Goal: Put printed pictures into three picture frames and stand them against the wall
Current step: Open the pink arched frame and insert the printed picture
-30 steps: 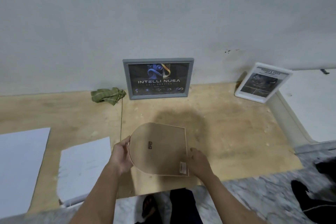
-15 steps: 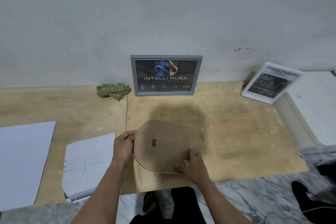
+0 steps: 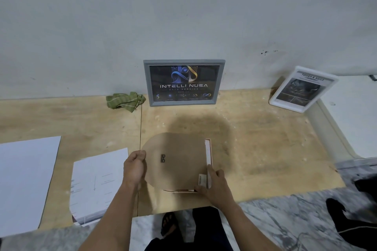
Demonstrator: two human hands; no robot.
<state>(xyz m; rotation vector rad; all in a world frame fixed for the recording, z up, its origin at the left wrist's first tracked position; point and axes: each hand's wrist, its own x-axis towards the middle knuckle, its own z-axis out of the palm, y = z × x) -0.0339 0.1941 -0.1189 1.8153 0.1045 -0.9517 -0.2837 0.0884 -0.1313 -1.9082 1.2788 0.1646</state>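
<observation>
I hold the third frame (image 3: 179, 161) face down over the wooden board (image 3: 255, 149), its brown backing toward me, rounded on the left and straight on the right. My left hand (image 3: 134, 167) is curled closed on the rounded left edge, thumb on top; the fingers underneath are hidden. My right hand (image 3: 216, 186) pinches the near right corner, forefinger lying along the pale right rim, and it covers part of a small label there. A dark hanger (image 3: 162, 158) sits near the middle of the backing. The front of the frame is out of sight, so I cannot tell whether a picture is in it; the near edge is blurred and may be lifted slightly.

Against the wall (image 3: 183, 16) stands the grey frame (image 3: 184, 82) reading "INTELLI NUSA", upright. The white frame (image 3: 302, 89) leans far right, its small print unreadable. A green cloth (image 3: 125, 101) lies just left of the grey frame. Papers (image 3: 98, 181) lie at my left, the outer sheet (image 3: 24, 179) cut off by the edge.
</observation>
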